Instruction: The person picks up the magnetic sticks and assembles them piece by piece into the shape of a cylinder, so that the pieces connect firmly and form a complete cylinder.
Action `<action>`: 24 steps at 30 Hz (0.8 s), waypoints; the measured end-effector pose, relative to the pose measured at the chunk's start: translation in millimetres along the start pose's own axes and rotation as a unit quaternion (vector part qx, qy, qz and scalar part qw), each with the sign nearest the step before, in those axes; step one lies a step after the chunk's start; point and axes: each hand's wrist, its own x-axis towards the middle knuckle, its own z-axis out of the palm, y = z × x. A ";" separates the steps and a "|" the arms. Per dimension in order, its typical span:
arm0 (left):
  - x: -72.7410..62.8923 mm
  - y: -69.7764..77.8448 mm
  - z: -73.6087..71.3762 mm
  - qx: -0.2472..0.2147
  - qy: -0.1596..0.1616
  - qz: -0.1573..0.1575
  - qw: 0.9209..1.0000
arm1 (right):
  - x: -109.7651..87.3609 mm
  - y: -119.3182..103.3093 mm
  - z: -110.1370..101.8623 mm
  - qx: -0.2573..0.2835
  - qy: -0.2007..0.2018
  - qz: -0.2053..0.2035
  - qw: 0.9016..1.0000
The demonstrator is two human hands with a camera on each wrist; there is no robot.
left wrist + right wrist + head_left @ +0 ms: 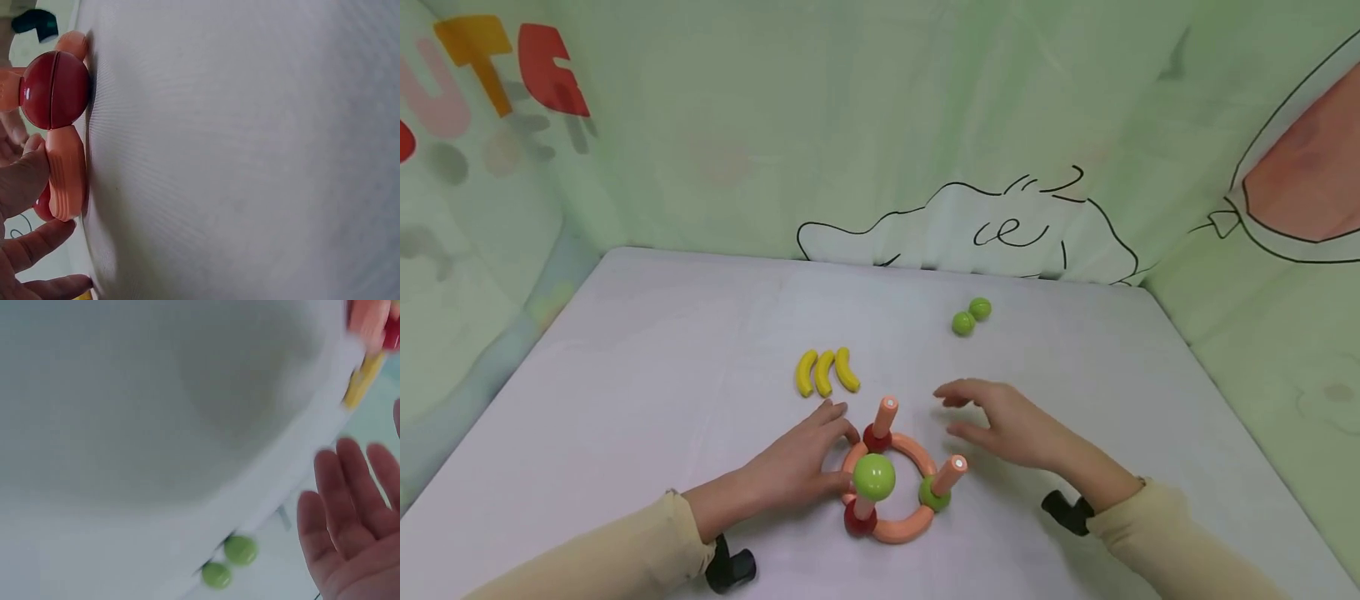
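A toy structure stands on the table: curved orange rods (904, 530) joined into a ring by red balls (861, 518) and a green ball (935, 493). Three straight rods (950, 475) rise from these balls; the nearest carries a green ball (875, 477) on top. My left hand (801, 458) is at the ring's left side, thumb and index finger pinching a curved orange rod (67, 172). To the right of the ring, my right hand (1011, 423) hovers with nothing in it, its fingers (337, 494) loosely extended.
Three yellow toy bananas (824, 372) lie side by side beyond the left hand. Farther back on the right, two green balls (972, 317) sit close together. The white table (647, 350) is bordered by printed curtains (760, 125) at the back and sides.
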 end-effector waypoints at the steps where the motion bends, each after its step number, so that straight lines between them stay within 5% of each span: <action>1: 0.2 0.1 -0.4 0.001 0.000 -0.001 1.000 | 5.0 5.2 -3.7 -0.005 0.017 0.007 1.000; 8: -0.1 1.6 -2.1 -0.001 -0.012 -0.011 1.000 | 45.6 42.4 -26.1 -0.067 0.090 0.091 0.990; 16: 1.1 2.0 0.2 0.002 -0.015 -0.013 1.000 | 77.3 58.6 -32.0 -0.200 0.035 0.165 0.965; 24: 1.8 1.2 0.3 0.004 -0.014 -0.015 1.000 | 88.2 62.2 -26.8 -0.221 0.026 0.204 0.953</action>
